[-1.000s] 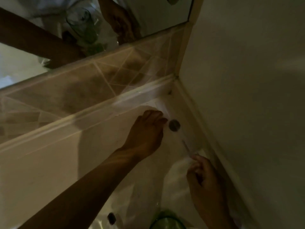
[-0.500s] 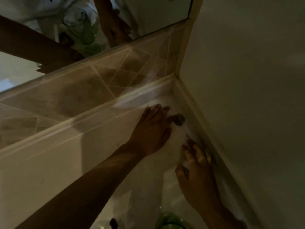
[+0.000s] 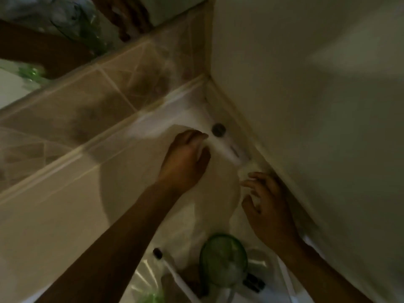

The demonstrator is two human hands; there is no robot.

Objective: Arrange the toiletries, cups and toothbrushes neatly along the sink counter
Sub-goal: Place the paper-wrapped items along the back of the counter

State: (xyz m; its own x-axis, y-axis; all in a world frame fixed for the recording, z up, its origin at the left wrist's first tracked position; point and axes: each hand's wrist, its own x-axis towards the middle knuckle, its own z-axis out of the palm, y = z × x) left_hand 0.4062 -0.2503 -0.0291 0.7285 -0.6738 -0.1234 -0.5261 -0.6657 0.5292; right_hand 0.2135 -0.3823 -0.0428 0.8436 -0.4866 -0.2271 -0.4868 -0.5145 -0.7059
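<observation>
Two hands reach into the back corner of a pale sink counter [image 3: 54, 215], where the tiled backsplash [image 3: 105, 101] meets the side wall [image 3: 306, 106]. The left hand [image 3: 185, 162] has its fingers curled under, knuckles up, and something white shows between the thumb and the curled fingers; the picture is too dim and blurred to tell what that is or whether it is truly gripped. Just beyond those fingertips, toward the wall, a white tube [image 3: 227, 147] lies flat along the foot of the wall, its dark round cap [image 3: 218, 129] pointing into the corner. The right hand [image 3: 266, 206] hovers nearer the viewer, fingers spread and loosely bent, holding nothing that can be made out. Its fingertips sit just short of the tube's near end, where a pale blurred patch lies on the counter. Below the right wrist a green cup [image 3: 223, 261] stands on the counter, its rim toward the camera. Left of the cup a second small dark cap [image 3: 157, 253] shows above some clear crinkled plastic [image 3: 144, 278]. Above the backsplash a mirror [image 3: 65, 29] reflects both arms and a green shape.
</observation>
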